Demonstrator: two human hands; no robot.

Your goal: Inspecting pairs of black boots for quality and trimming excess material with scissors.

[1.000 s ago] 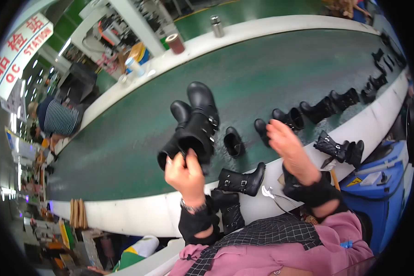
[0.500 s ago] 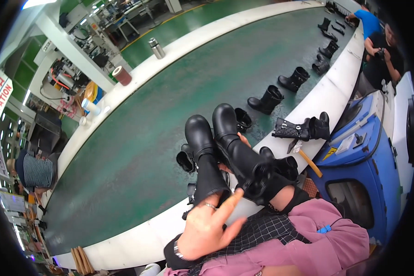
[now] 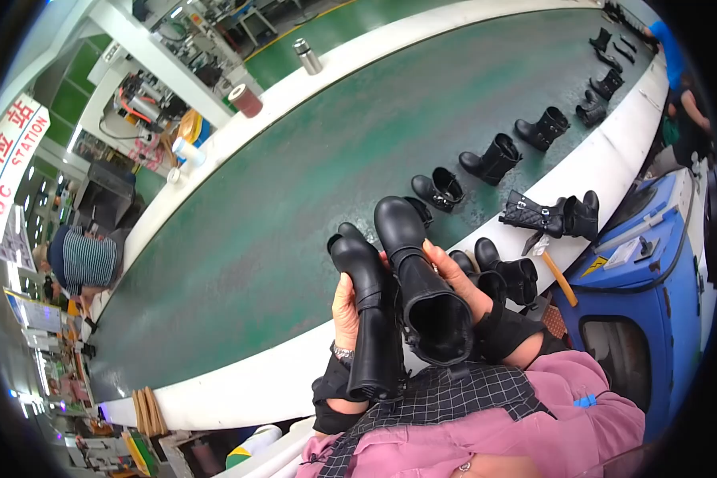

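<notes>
I hold a pair of tall black boots side by side over the near edge of the belt, toes pointing away from me. My left hand (image 3: 345, 317) is closed around the outer side of the left boot (image 3: 381, 338), near its ankle. My right hand (image 3: 457, 280) grips the right boot (image 3: 402, 227) from its outer side. The open top of the right boot's shaft faces me, with a dark inside. The left boot is turned more on its side, and its shaft opening is hidden.
Several black boots stand along the green belt (image 3: 279, 215). On the white ledge to the right lie a quilted buckled boot (image 3: 530, 213) and a hammer (image 3: 559, 277). A blue machine (image 3: 637, 271) stands at the right. A steel flask (image 3: 307, 57) is across the belt; other people stand nearby.
My left hand has moved from the left boot's shaft opening to its outer side and closed on it. The left boot has turned. The view has shifted, and more of my right hand shows.
</notes>
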